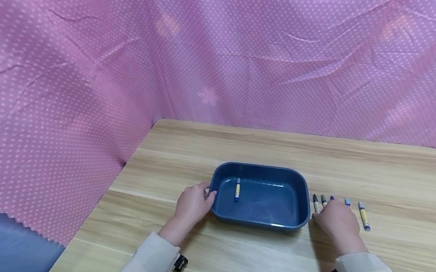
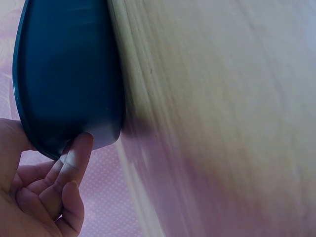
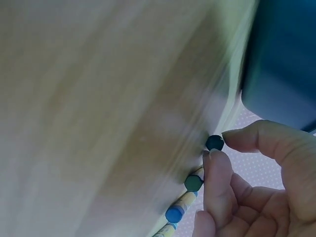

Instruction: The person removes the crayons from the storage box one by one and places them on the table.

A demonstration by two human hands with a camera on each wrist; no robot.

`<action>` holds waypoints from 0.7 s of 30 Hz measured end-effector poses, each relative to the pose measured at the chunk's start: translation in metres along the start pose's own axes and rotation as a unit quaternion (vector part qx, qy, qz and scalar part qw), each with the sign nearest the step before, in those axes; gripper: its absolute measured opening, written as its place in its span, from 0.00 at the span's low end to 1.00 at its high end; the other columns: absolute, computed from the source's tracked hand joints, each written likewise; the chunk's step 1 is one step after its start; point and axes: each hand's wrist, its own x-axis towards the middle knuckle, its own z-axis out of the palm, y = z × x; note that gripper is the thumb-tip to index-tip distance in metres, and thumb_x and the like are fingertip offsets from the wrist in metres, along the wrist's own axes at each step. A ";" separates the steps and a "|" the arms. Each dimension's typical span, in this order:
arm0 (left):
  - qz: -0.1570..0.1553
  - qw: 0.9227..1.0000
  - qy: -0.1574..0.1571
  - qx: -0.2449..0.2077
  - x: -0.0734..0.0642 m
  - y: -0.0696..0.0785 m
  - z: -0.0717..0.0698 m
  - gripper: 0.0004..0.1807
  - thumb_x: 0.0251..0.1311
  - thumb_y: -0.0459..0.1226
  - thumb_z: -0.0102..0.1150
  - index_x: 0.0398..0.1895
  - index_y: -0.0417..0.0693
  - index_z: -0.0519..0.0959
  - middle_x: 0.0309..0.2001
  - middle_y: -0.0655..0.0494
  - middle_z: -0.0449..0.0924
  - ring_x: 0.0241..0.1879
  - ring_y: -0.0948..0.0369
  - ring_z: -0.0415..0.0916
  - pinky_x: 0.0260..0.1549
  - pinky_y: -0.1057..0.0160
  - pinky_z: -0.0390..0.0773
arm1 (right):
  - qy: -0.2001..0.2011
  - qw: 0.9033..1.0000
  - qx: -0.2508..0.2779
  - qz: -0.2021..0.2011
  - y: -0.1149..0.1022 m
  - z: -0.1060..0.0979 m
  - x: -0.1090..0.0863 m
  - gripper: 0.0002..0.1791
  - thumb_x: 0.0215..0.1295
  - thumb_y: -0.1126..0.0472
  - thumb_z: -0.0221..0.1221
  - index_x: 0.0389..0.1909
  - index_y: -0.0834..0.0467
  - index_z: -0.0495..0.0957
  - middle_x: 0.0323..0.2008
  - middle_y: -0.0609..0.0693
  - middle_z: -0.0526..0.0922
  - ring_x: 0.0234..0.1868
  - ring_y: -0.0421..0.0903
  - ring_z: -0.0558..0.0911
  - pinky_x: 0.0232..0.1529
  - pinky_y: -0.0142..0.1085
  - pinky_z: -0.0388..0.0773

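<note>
My left hand (image 1: 193, 204) grips the left end of a dark blue rectangular plastic tub (image 1: 258, 223), thumb at the rim and fingers against its outer wall (image 2: 69, 74). Inside the tub, toward the left, lies a crayon (image 1: 237, 191) with a yellow wrapper and blue end. Just right of the tub, my right hand (image 1: 337, 222) pinches a dark crayon (image 3: 215, 142) between thumb and index finger, low at the table. Beside it lie a green crayon (image 3: 193, 183) and a blue crayon (image 3: 174, 214), partly hidden by the hand in the head view.
Farther right in the row are a light blue crayon (image 1: 347, 202), partly covered by the hand, and a yellow-wrapped crayon (image 1: 364, 216). All stand on a wood-grain table (image 1: 249, 270). Pink dotted cloth (image 1: 253, 66) hangs behind and to the left.
</note>
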 end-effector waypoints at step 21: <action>-0.008 1.000 -0.002 -0.006 0.002 -0.001 0.001 0.18 0.55 0.45 0.52 0.44 0.43 0.76 0.14 0.62 0.69 0.17 0.64 0.67 0.17 0.68 0.67 | 0.159 0.978 0.042 -0.128 -0.051 -0.065 -0.019 0.18 0.54 0.54 0.51 0.34 0.66 0.76 0.31 0.61 0.78 0.28 0.54 0.76 0.23 0.43 0.68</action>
